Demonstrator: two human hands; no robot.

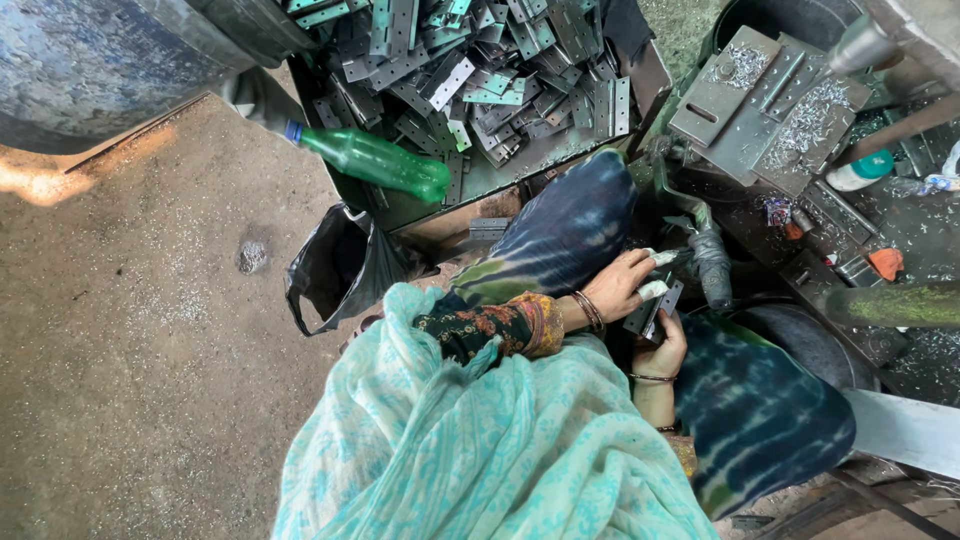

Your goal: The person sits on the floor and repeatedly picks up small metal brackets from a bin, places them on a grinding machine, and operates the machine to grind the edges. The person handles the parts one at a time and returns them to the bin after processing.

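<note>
My left hand (618, 285) reaches in from the left, with bangles on the wrist and white tape wrapped round its fingertips. It pinches the top of a small grey metal hinge plate (652, 312). Just below, my right hand (662, 352) grips the lower end of the same plate. Both hands sit over my lap, between knees covered in dark blue tie-dye cloth. A pale turquoise scarf (480, 450) covers my chest and hides most of my arms.
A metal tray (520, 165) piled with several grey hinge plates lies ahead, with a green plastic bottle (380, 160) on its edge. A black bag (335, 270) sits to the left. To the right is a machine bed (760, 100) strewn with metal shavings, and a black-taped lever (712, 265).
</note>
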